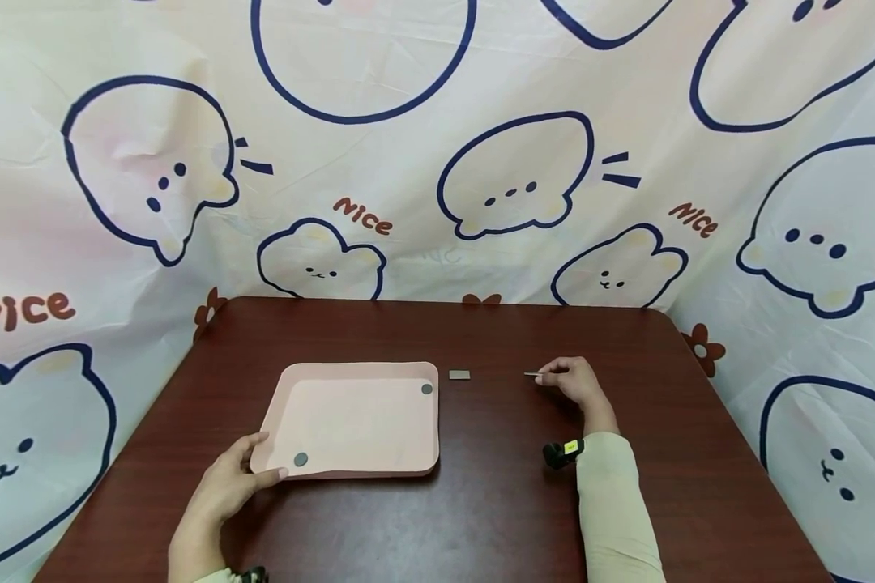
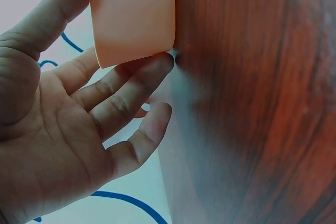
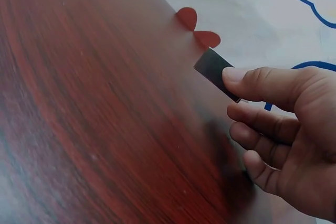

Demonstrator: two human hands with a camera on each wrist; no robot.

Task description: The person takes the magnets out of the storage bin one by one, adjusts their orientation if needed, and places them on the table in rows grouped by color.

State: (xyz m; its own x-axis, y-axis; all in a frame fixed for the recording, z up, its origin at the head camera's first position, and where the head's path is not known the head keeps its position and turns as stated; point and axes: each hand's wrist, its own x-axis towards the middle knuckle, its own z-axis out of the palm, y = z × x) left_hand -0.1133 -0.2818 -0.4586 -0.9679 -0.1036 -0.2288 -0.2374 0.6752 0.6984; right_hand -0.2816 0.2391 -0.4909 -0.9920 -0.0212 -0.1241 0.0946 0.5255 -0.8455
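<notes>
A shallow pink tray (image 1: 357, 417) with rounded corners lies on the table, a dark grey disc (image 1: 426, 389) at its far right corner and another disc (image 1: 301, 459) at its near left. My left hand (image 1: 226, 484) grips the near left corner, thumb at the front and fingers along the left side. Off to the right, my right hand (image 1: 574, 382) pinches a small, thin, dark rectangular piece (image 3: 214, 72) between thumb and index finger, above the table. A similar flat grey piece (image 1: 459, 375) lies just right of the tray.
The dark reddish-brown wooden table (image 1: 481, 526) has rounded far corners. Behind it and along both sides hangs a pale sheet (image 1: 408, 178) printed with blue-outlined cartoon animals and the word Nice. A wrist camera (image 1: 560, 453) sits at the right sleeve.
</notes>
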